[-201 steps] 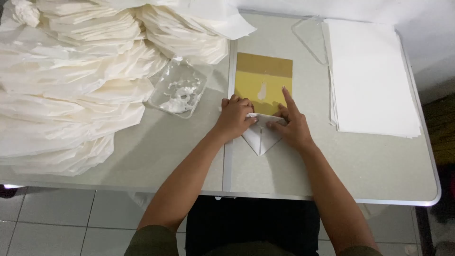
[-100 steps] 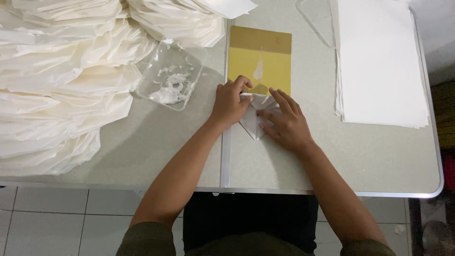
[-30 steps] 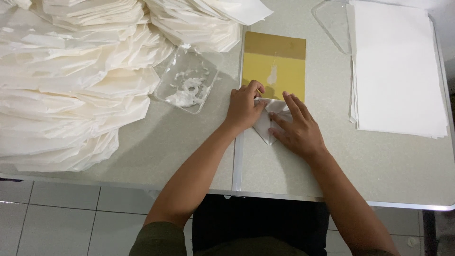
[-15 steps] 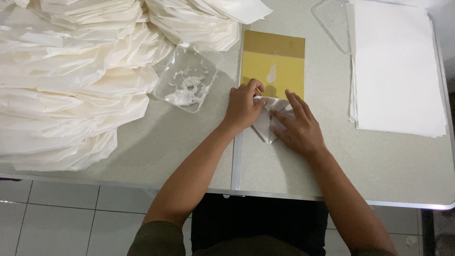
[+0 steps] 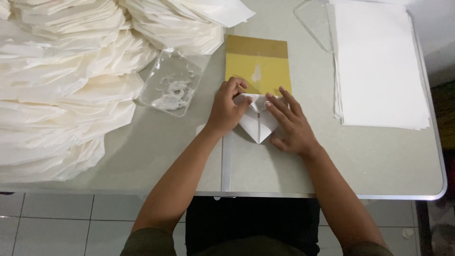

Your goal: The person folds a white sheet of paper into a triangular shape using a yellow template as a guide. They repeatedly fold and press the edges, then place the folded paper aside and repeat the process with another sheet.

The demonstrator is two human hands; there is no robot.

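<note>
Grey table fills the view, seen from above; white floor tiles are seen below its near edge.

A large heap of folded white paper pieces is spread from 9 to 11 o'clock, many layers deep. By that bulk, a great many pieces are judged already finished.

A stack of flat white sheets is set at 2 o'clock, near the right edge, well apart from the hands. It is judged to be the unfolded supply, and a fair thickness is left.

A yellow board with a brown band along its far edge lies at 12 o'clock, just beyond the hands; a white smear is seen on it.

A clear plastic tray holding a white paste-like residue is placed at 10 o'clock, just left of the left hand.

The small folded paper lies at centre, partly over the near edge of the board. It is already brought to a point towards 6 o'clock, with a centre seam showing. The top flap is judged not yet finished.

Left hand: curled, fingertips pressed down on the paper's upper left corner. Right hand: flat, fingers spread, laid on the paper's right side. Hands are held close together, nothing gripped, only pressed.
</note>
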